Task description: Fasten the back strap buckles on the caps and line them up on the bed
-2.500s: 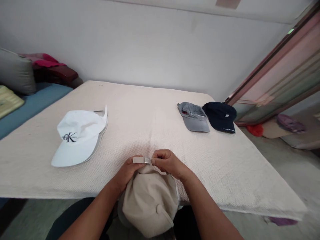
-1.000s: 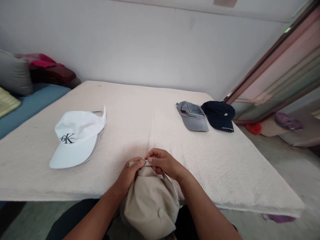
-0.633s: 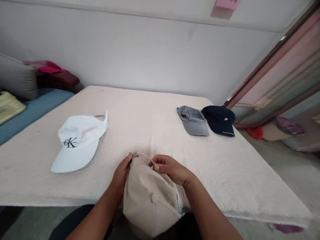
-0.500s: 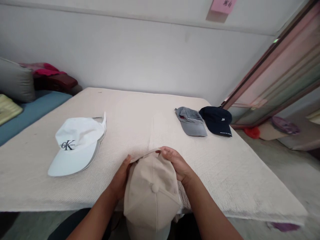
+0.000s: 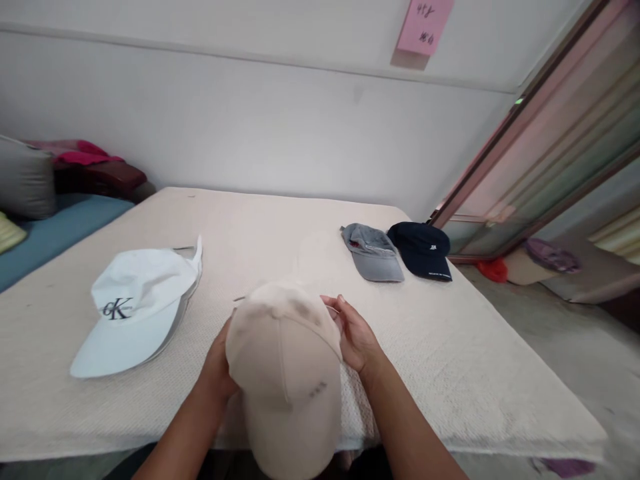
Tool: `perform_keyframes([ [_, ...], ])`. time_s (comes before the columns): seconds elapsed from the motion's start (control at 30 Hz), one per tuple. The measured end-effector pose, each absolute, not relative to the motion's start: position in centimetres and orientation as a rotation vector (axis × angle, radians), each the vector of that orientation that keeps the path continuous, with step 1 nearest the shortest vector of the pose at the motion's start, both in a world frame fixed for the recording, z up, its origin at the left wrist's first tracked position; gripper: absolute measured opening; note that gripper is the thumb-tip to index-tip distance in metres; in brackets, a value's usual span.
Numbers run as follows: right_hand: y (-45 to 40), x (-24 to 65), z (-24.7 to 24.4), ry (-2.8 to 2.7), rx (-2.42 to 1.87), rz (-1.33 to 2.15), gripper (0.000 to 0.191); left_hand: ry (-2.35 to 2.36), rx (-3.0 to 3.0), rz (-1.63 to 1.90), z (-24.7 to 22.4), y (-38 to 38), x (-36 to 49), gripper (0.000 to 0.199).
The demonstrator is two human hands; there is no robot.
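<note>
A beige cap (image 5: pixel 287 373) is held over the front edge of the cloth-covered table, its brim towards me and a small dark mark on its front. My left hand (image 5: pixel 220 363) grips the left side, with its fingers mostly hidden behind the cap. On the right side, my right hand (image 5: pixel 353 333) holds the rear rim, thumb and fingers closed on it. To the left lies a white cap (image 5: pixel 145 280) with black CK letters. A grey cap (image 5: pixel 375 253) and a navy cap (image 5: pixel 423 248) rest side by side at the back right.
The table (image 5: pixel 475 373) has a cream cloth and stands against a white wall. A pink note (image 5: pixel 425 27) hangs on that wall. At the left are a grey cushion (image 5: pixel 25 177) and a blue pad (image 5: pixel 75 217). A sliding door (image 5: pixel 540 147) is on the right.
The beige cap has tilted up, so its front and brim now show. Both hands have stayed on its sides. The view has shifted slightly upwards and to the right.
</note>
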State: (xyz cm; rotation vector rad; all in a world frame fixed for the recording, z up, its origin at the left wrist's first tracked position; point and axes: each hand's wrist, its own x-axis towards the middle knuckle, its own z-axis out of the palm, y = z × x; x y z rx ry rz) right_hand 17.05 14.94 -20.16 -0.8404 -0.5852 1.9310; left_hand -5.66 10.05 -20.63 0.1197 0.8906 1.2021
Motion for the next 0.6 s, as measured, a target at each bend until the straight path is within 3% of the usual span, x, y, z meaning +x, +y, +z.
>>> perform_keyframes([
  [0.23,13.5,17.4,-20.4,-0.873,-0.698,2.109,0.041,0.883,-0.059,1.680,-19.2,12.3,-7.5,0.031],
  [0.4,13.4,16.8,-21.4,-0.901,-0.720,2.219,0.042,0.825,-0.060,1.770,-18.4,13.2,-7.9,0.038],
  [0.6,14.9,16.7,-21.9,-0.778,-0.693,1.971,0.040,0.964,-0.086,1.752,-20.0,13.3,-7.2,0.018],
])
